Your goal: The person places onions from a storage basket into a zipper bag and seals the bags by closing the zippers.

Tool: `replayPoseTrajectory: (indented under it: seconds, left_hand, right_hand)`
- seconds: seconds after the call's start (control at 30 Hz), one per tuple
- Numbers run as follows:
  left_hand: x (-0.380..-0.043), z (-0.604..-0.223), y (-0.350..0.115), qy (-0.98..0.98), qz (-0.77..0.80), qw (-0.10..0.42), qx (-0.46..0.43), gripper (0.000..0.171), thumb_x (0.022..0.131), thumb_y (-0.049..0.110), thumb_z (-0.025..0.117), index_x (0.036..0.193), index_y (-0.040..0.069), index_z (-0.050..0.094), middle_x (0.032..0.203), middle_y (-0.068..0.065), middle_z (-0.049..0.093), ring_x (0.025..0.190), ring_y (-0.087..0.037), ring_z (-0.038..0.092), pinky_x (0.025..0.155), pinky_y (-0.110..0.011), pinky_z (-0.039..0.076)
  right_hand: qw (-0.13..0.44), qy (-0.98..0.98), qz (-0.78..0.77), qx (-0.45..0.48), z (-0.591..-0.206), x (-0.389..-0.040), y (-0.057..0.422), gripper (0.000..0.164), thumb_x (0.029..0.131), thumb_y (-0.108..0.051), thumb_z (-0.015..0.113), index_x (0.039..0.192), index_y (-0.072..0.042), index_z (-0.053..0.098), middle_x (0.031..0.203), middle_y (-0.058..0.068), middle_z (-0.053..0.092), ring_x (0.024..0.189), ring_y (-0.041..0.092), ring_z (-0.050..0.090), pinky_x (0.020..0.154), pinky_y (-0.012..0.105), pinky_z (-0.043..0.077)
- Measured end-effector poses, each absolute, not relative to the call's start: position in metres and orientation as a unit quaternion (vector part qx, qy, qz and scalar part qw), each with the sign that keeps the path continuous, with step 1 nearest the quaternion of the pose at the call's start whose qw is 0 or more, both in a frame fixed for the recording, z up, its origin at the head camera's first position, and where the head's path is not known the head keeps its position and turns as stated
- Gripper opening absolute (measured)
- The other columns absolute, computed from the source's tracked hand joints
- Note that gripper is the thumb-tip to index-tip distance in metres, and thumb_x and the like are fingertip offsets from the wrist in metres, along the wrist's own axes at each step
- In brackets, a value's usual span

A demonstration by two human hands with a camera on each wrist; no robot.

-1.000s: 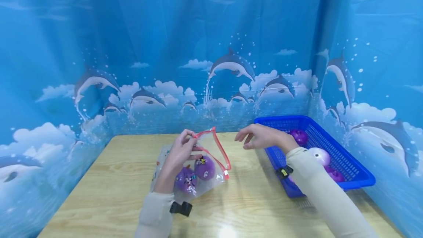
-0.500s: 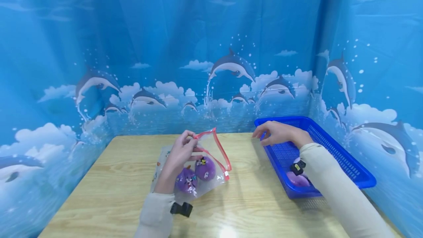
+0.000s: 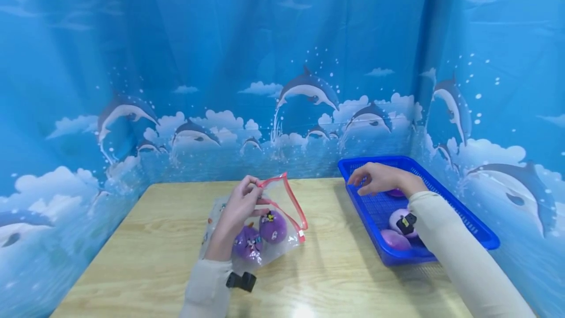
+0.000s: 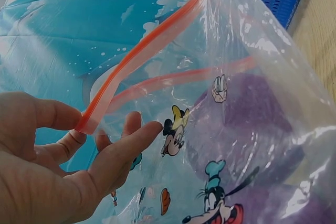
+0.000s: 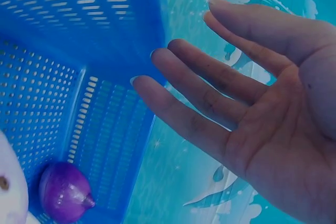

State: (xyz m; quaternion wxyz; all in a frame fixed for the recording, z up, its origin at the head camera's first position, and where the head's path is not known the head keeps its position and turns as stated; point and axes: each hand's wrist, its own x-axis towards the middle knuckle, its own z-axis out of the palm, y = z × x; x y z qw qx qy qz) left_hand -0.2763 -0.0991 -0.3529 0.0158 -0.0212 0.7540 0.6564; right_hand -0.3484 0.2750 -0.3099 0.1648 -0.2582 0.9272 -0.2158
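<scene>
In the head view my left hand [image 3: 240, 205] pinches the red zip edge of a clear zip bag [image 3: 287, 247] printed with cartoon figures. The mouth of the bag gapes toward the right. Two round purple onions [image 3: 272, 227] show through its plastic. Close up in the left wrist view, thumb and finger hold one corner of the red zip strip [image 4: 123, 74]. My right hand [image 3: 381, 179] hovers over the far left part of a blue basket [image 3: 375, 229], fingers loosely bent and holding nothing. Inside the basket lies a purple onion [image 5: 65, 192] near a pale round thing [image 5: 10, 182].
The bag and basket stand apart on a light wooden table [image 3: 328, 278]. A pinkish-purple round thing [image 3: 395, 240] lies at the basket's near end. A blue dolphin-print curtain [image 3: 265, 87] closes off the back and sides.
My right hand has moved right, from the space between bag and basket to over the basket's far left part. The left hand and the bag have stayed in place.
</scene>
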Motion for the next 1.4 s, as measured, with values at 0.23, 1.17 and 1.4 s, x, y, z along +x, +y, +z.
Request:
replayPoseTrajectory:
  seconds: [0.23, 1.17, 1.4]
  left_hand:
    - [-0.277, -0.351, -0.1, 0.753, 0.658, 0.018, -0.021, 0.009, 0.106, 0.016, 0.048, 0.112, 0.013, 0.054, 0.109, -0.013, 0.061, 0.095, -0.025, 0.072, 0.078, -0.035, 0.067]
    - [-0.276, -0.353, -0.101, 0.757, 0.653, 0.011, -0.022, 0.009, 0.107, 0.017, 0.047, 0.112, 0.013, 0.053, 0.113, -0.015, 0.062, 0.096, -0.025, 0.072, 0.078, -0.035, 0.067]
    - [-0.275, -0.351, -0.1, 0.758, 0.651, 0.006, -0.022, 0.009, 0.107, 0.017, 0.048, 0.111, 0.013, 0.054, 0.112, -0.014, 0.061, 0.096, -0.024, 0.072, 0.078, -0.035, 0.067]
  right_hand:
    - [0.167, 0.933, -0.213, -0.238, -0.31, -0.352, 0.289, 0.037, 0.095, -0.012, 0.072, 0.13, -0.002, 0.066, 0.128, 0.024, 0.067, 0.114, 0.037, 0.069, 0.076, 0.036, 0.066]
    - [0.086, 0.975, -0.181, -0.099, -0.338, -0.387, 0.372, 0.058, 0.088, -0.008, 0.072, 0.133, 0.02, 0.049, 0.12, 0.043, 0.061, 0.098, 0.047, 0.069, 0.08, 0.051, 0.065]
    - [0.076, 0.982, -0.153, -0.081, -0.353, -0.394, 0.38, 0.056, 0.09, -0.011, 0.069, 0.133, 0.02, 0.051, 0.134, 0.044, 0.053, 0.121, 0.059, 0.055, 0.097, 0.059, 0.057]
